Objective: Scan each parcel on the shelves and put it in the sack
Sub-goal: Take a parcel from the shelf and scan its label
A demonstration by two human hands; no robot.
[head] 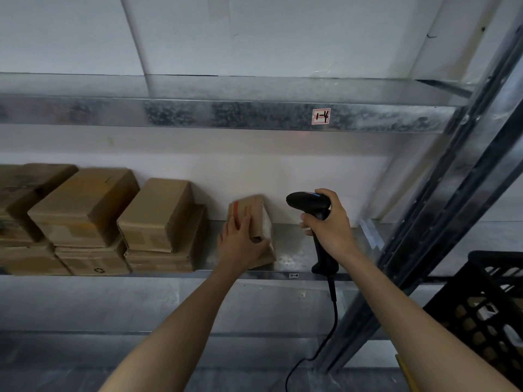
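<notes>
- The small parcel (253,212), a cardboard box with a red stripe on its top face, sits on the metal shelf (297,251) to the right of the other boxes. It is tipped up on its near edge, not lying flat.
- The left hand (240,243) grips it, with the fingers laid over the top face and the thumb round the near right edge. The tilt probably turns a labelled face toward the reader.
- The right hand (332,230) is wrapped firmly round the grip of a black barcode scanner (307,203). The scanner stands upright just right of the parcel with its head facing left toward it. That suits reading a code on the parcel's right side, though no label can be made out clearly.
- Both forearms reach up and forward from the near edge of the view, the wrists roughly level with the shelf.
- The scanner's cable (334,312) hangs down from its handle.
- Two stacks of cardboard boxes (85,206) fill the left of the shelf, well apart from the hands.
- A black plastic crate (486,306) stands at the near right, and no sack is in view.
</notes>
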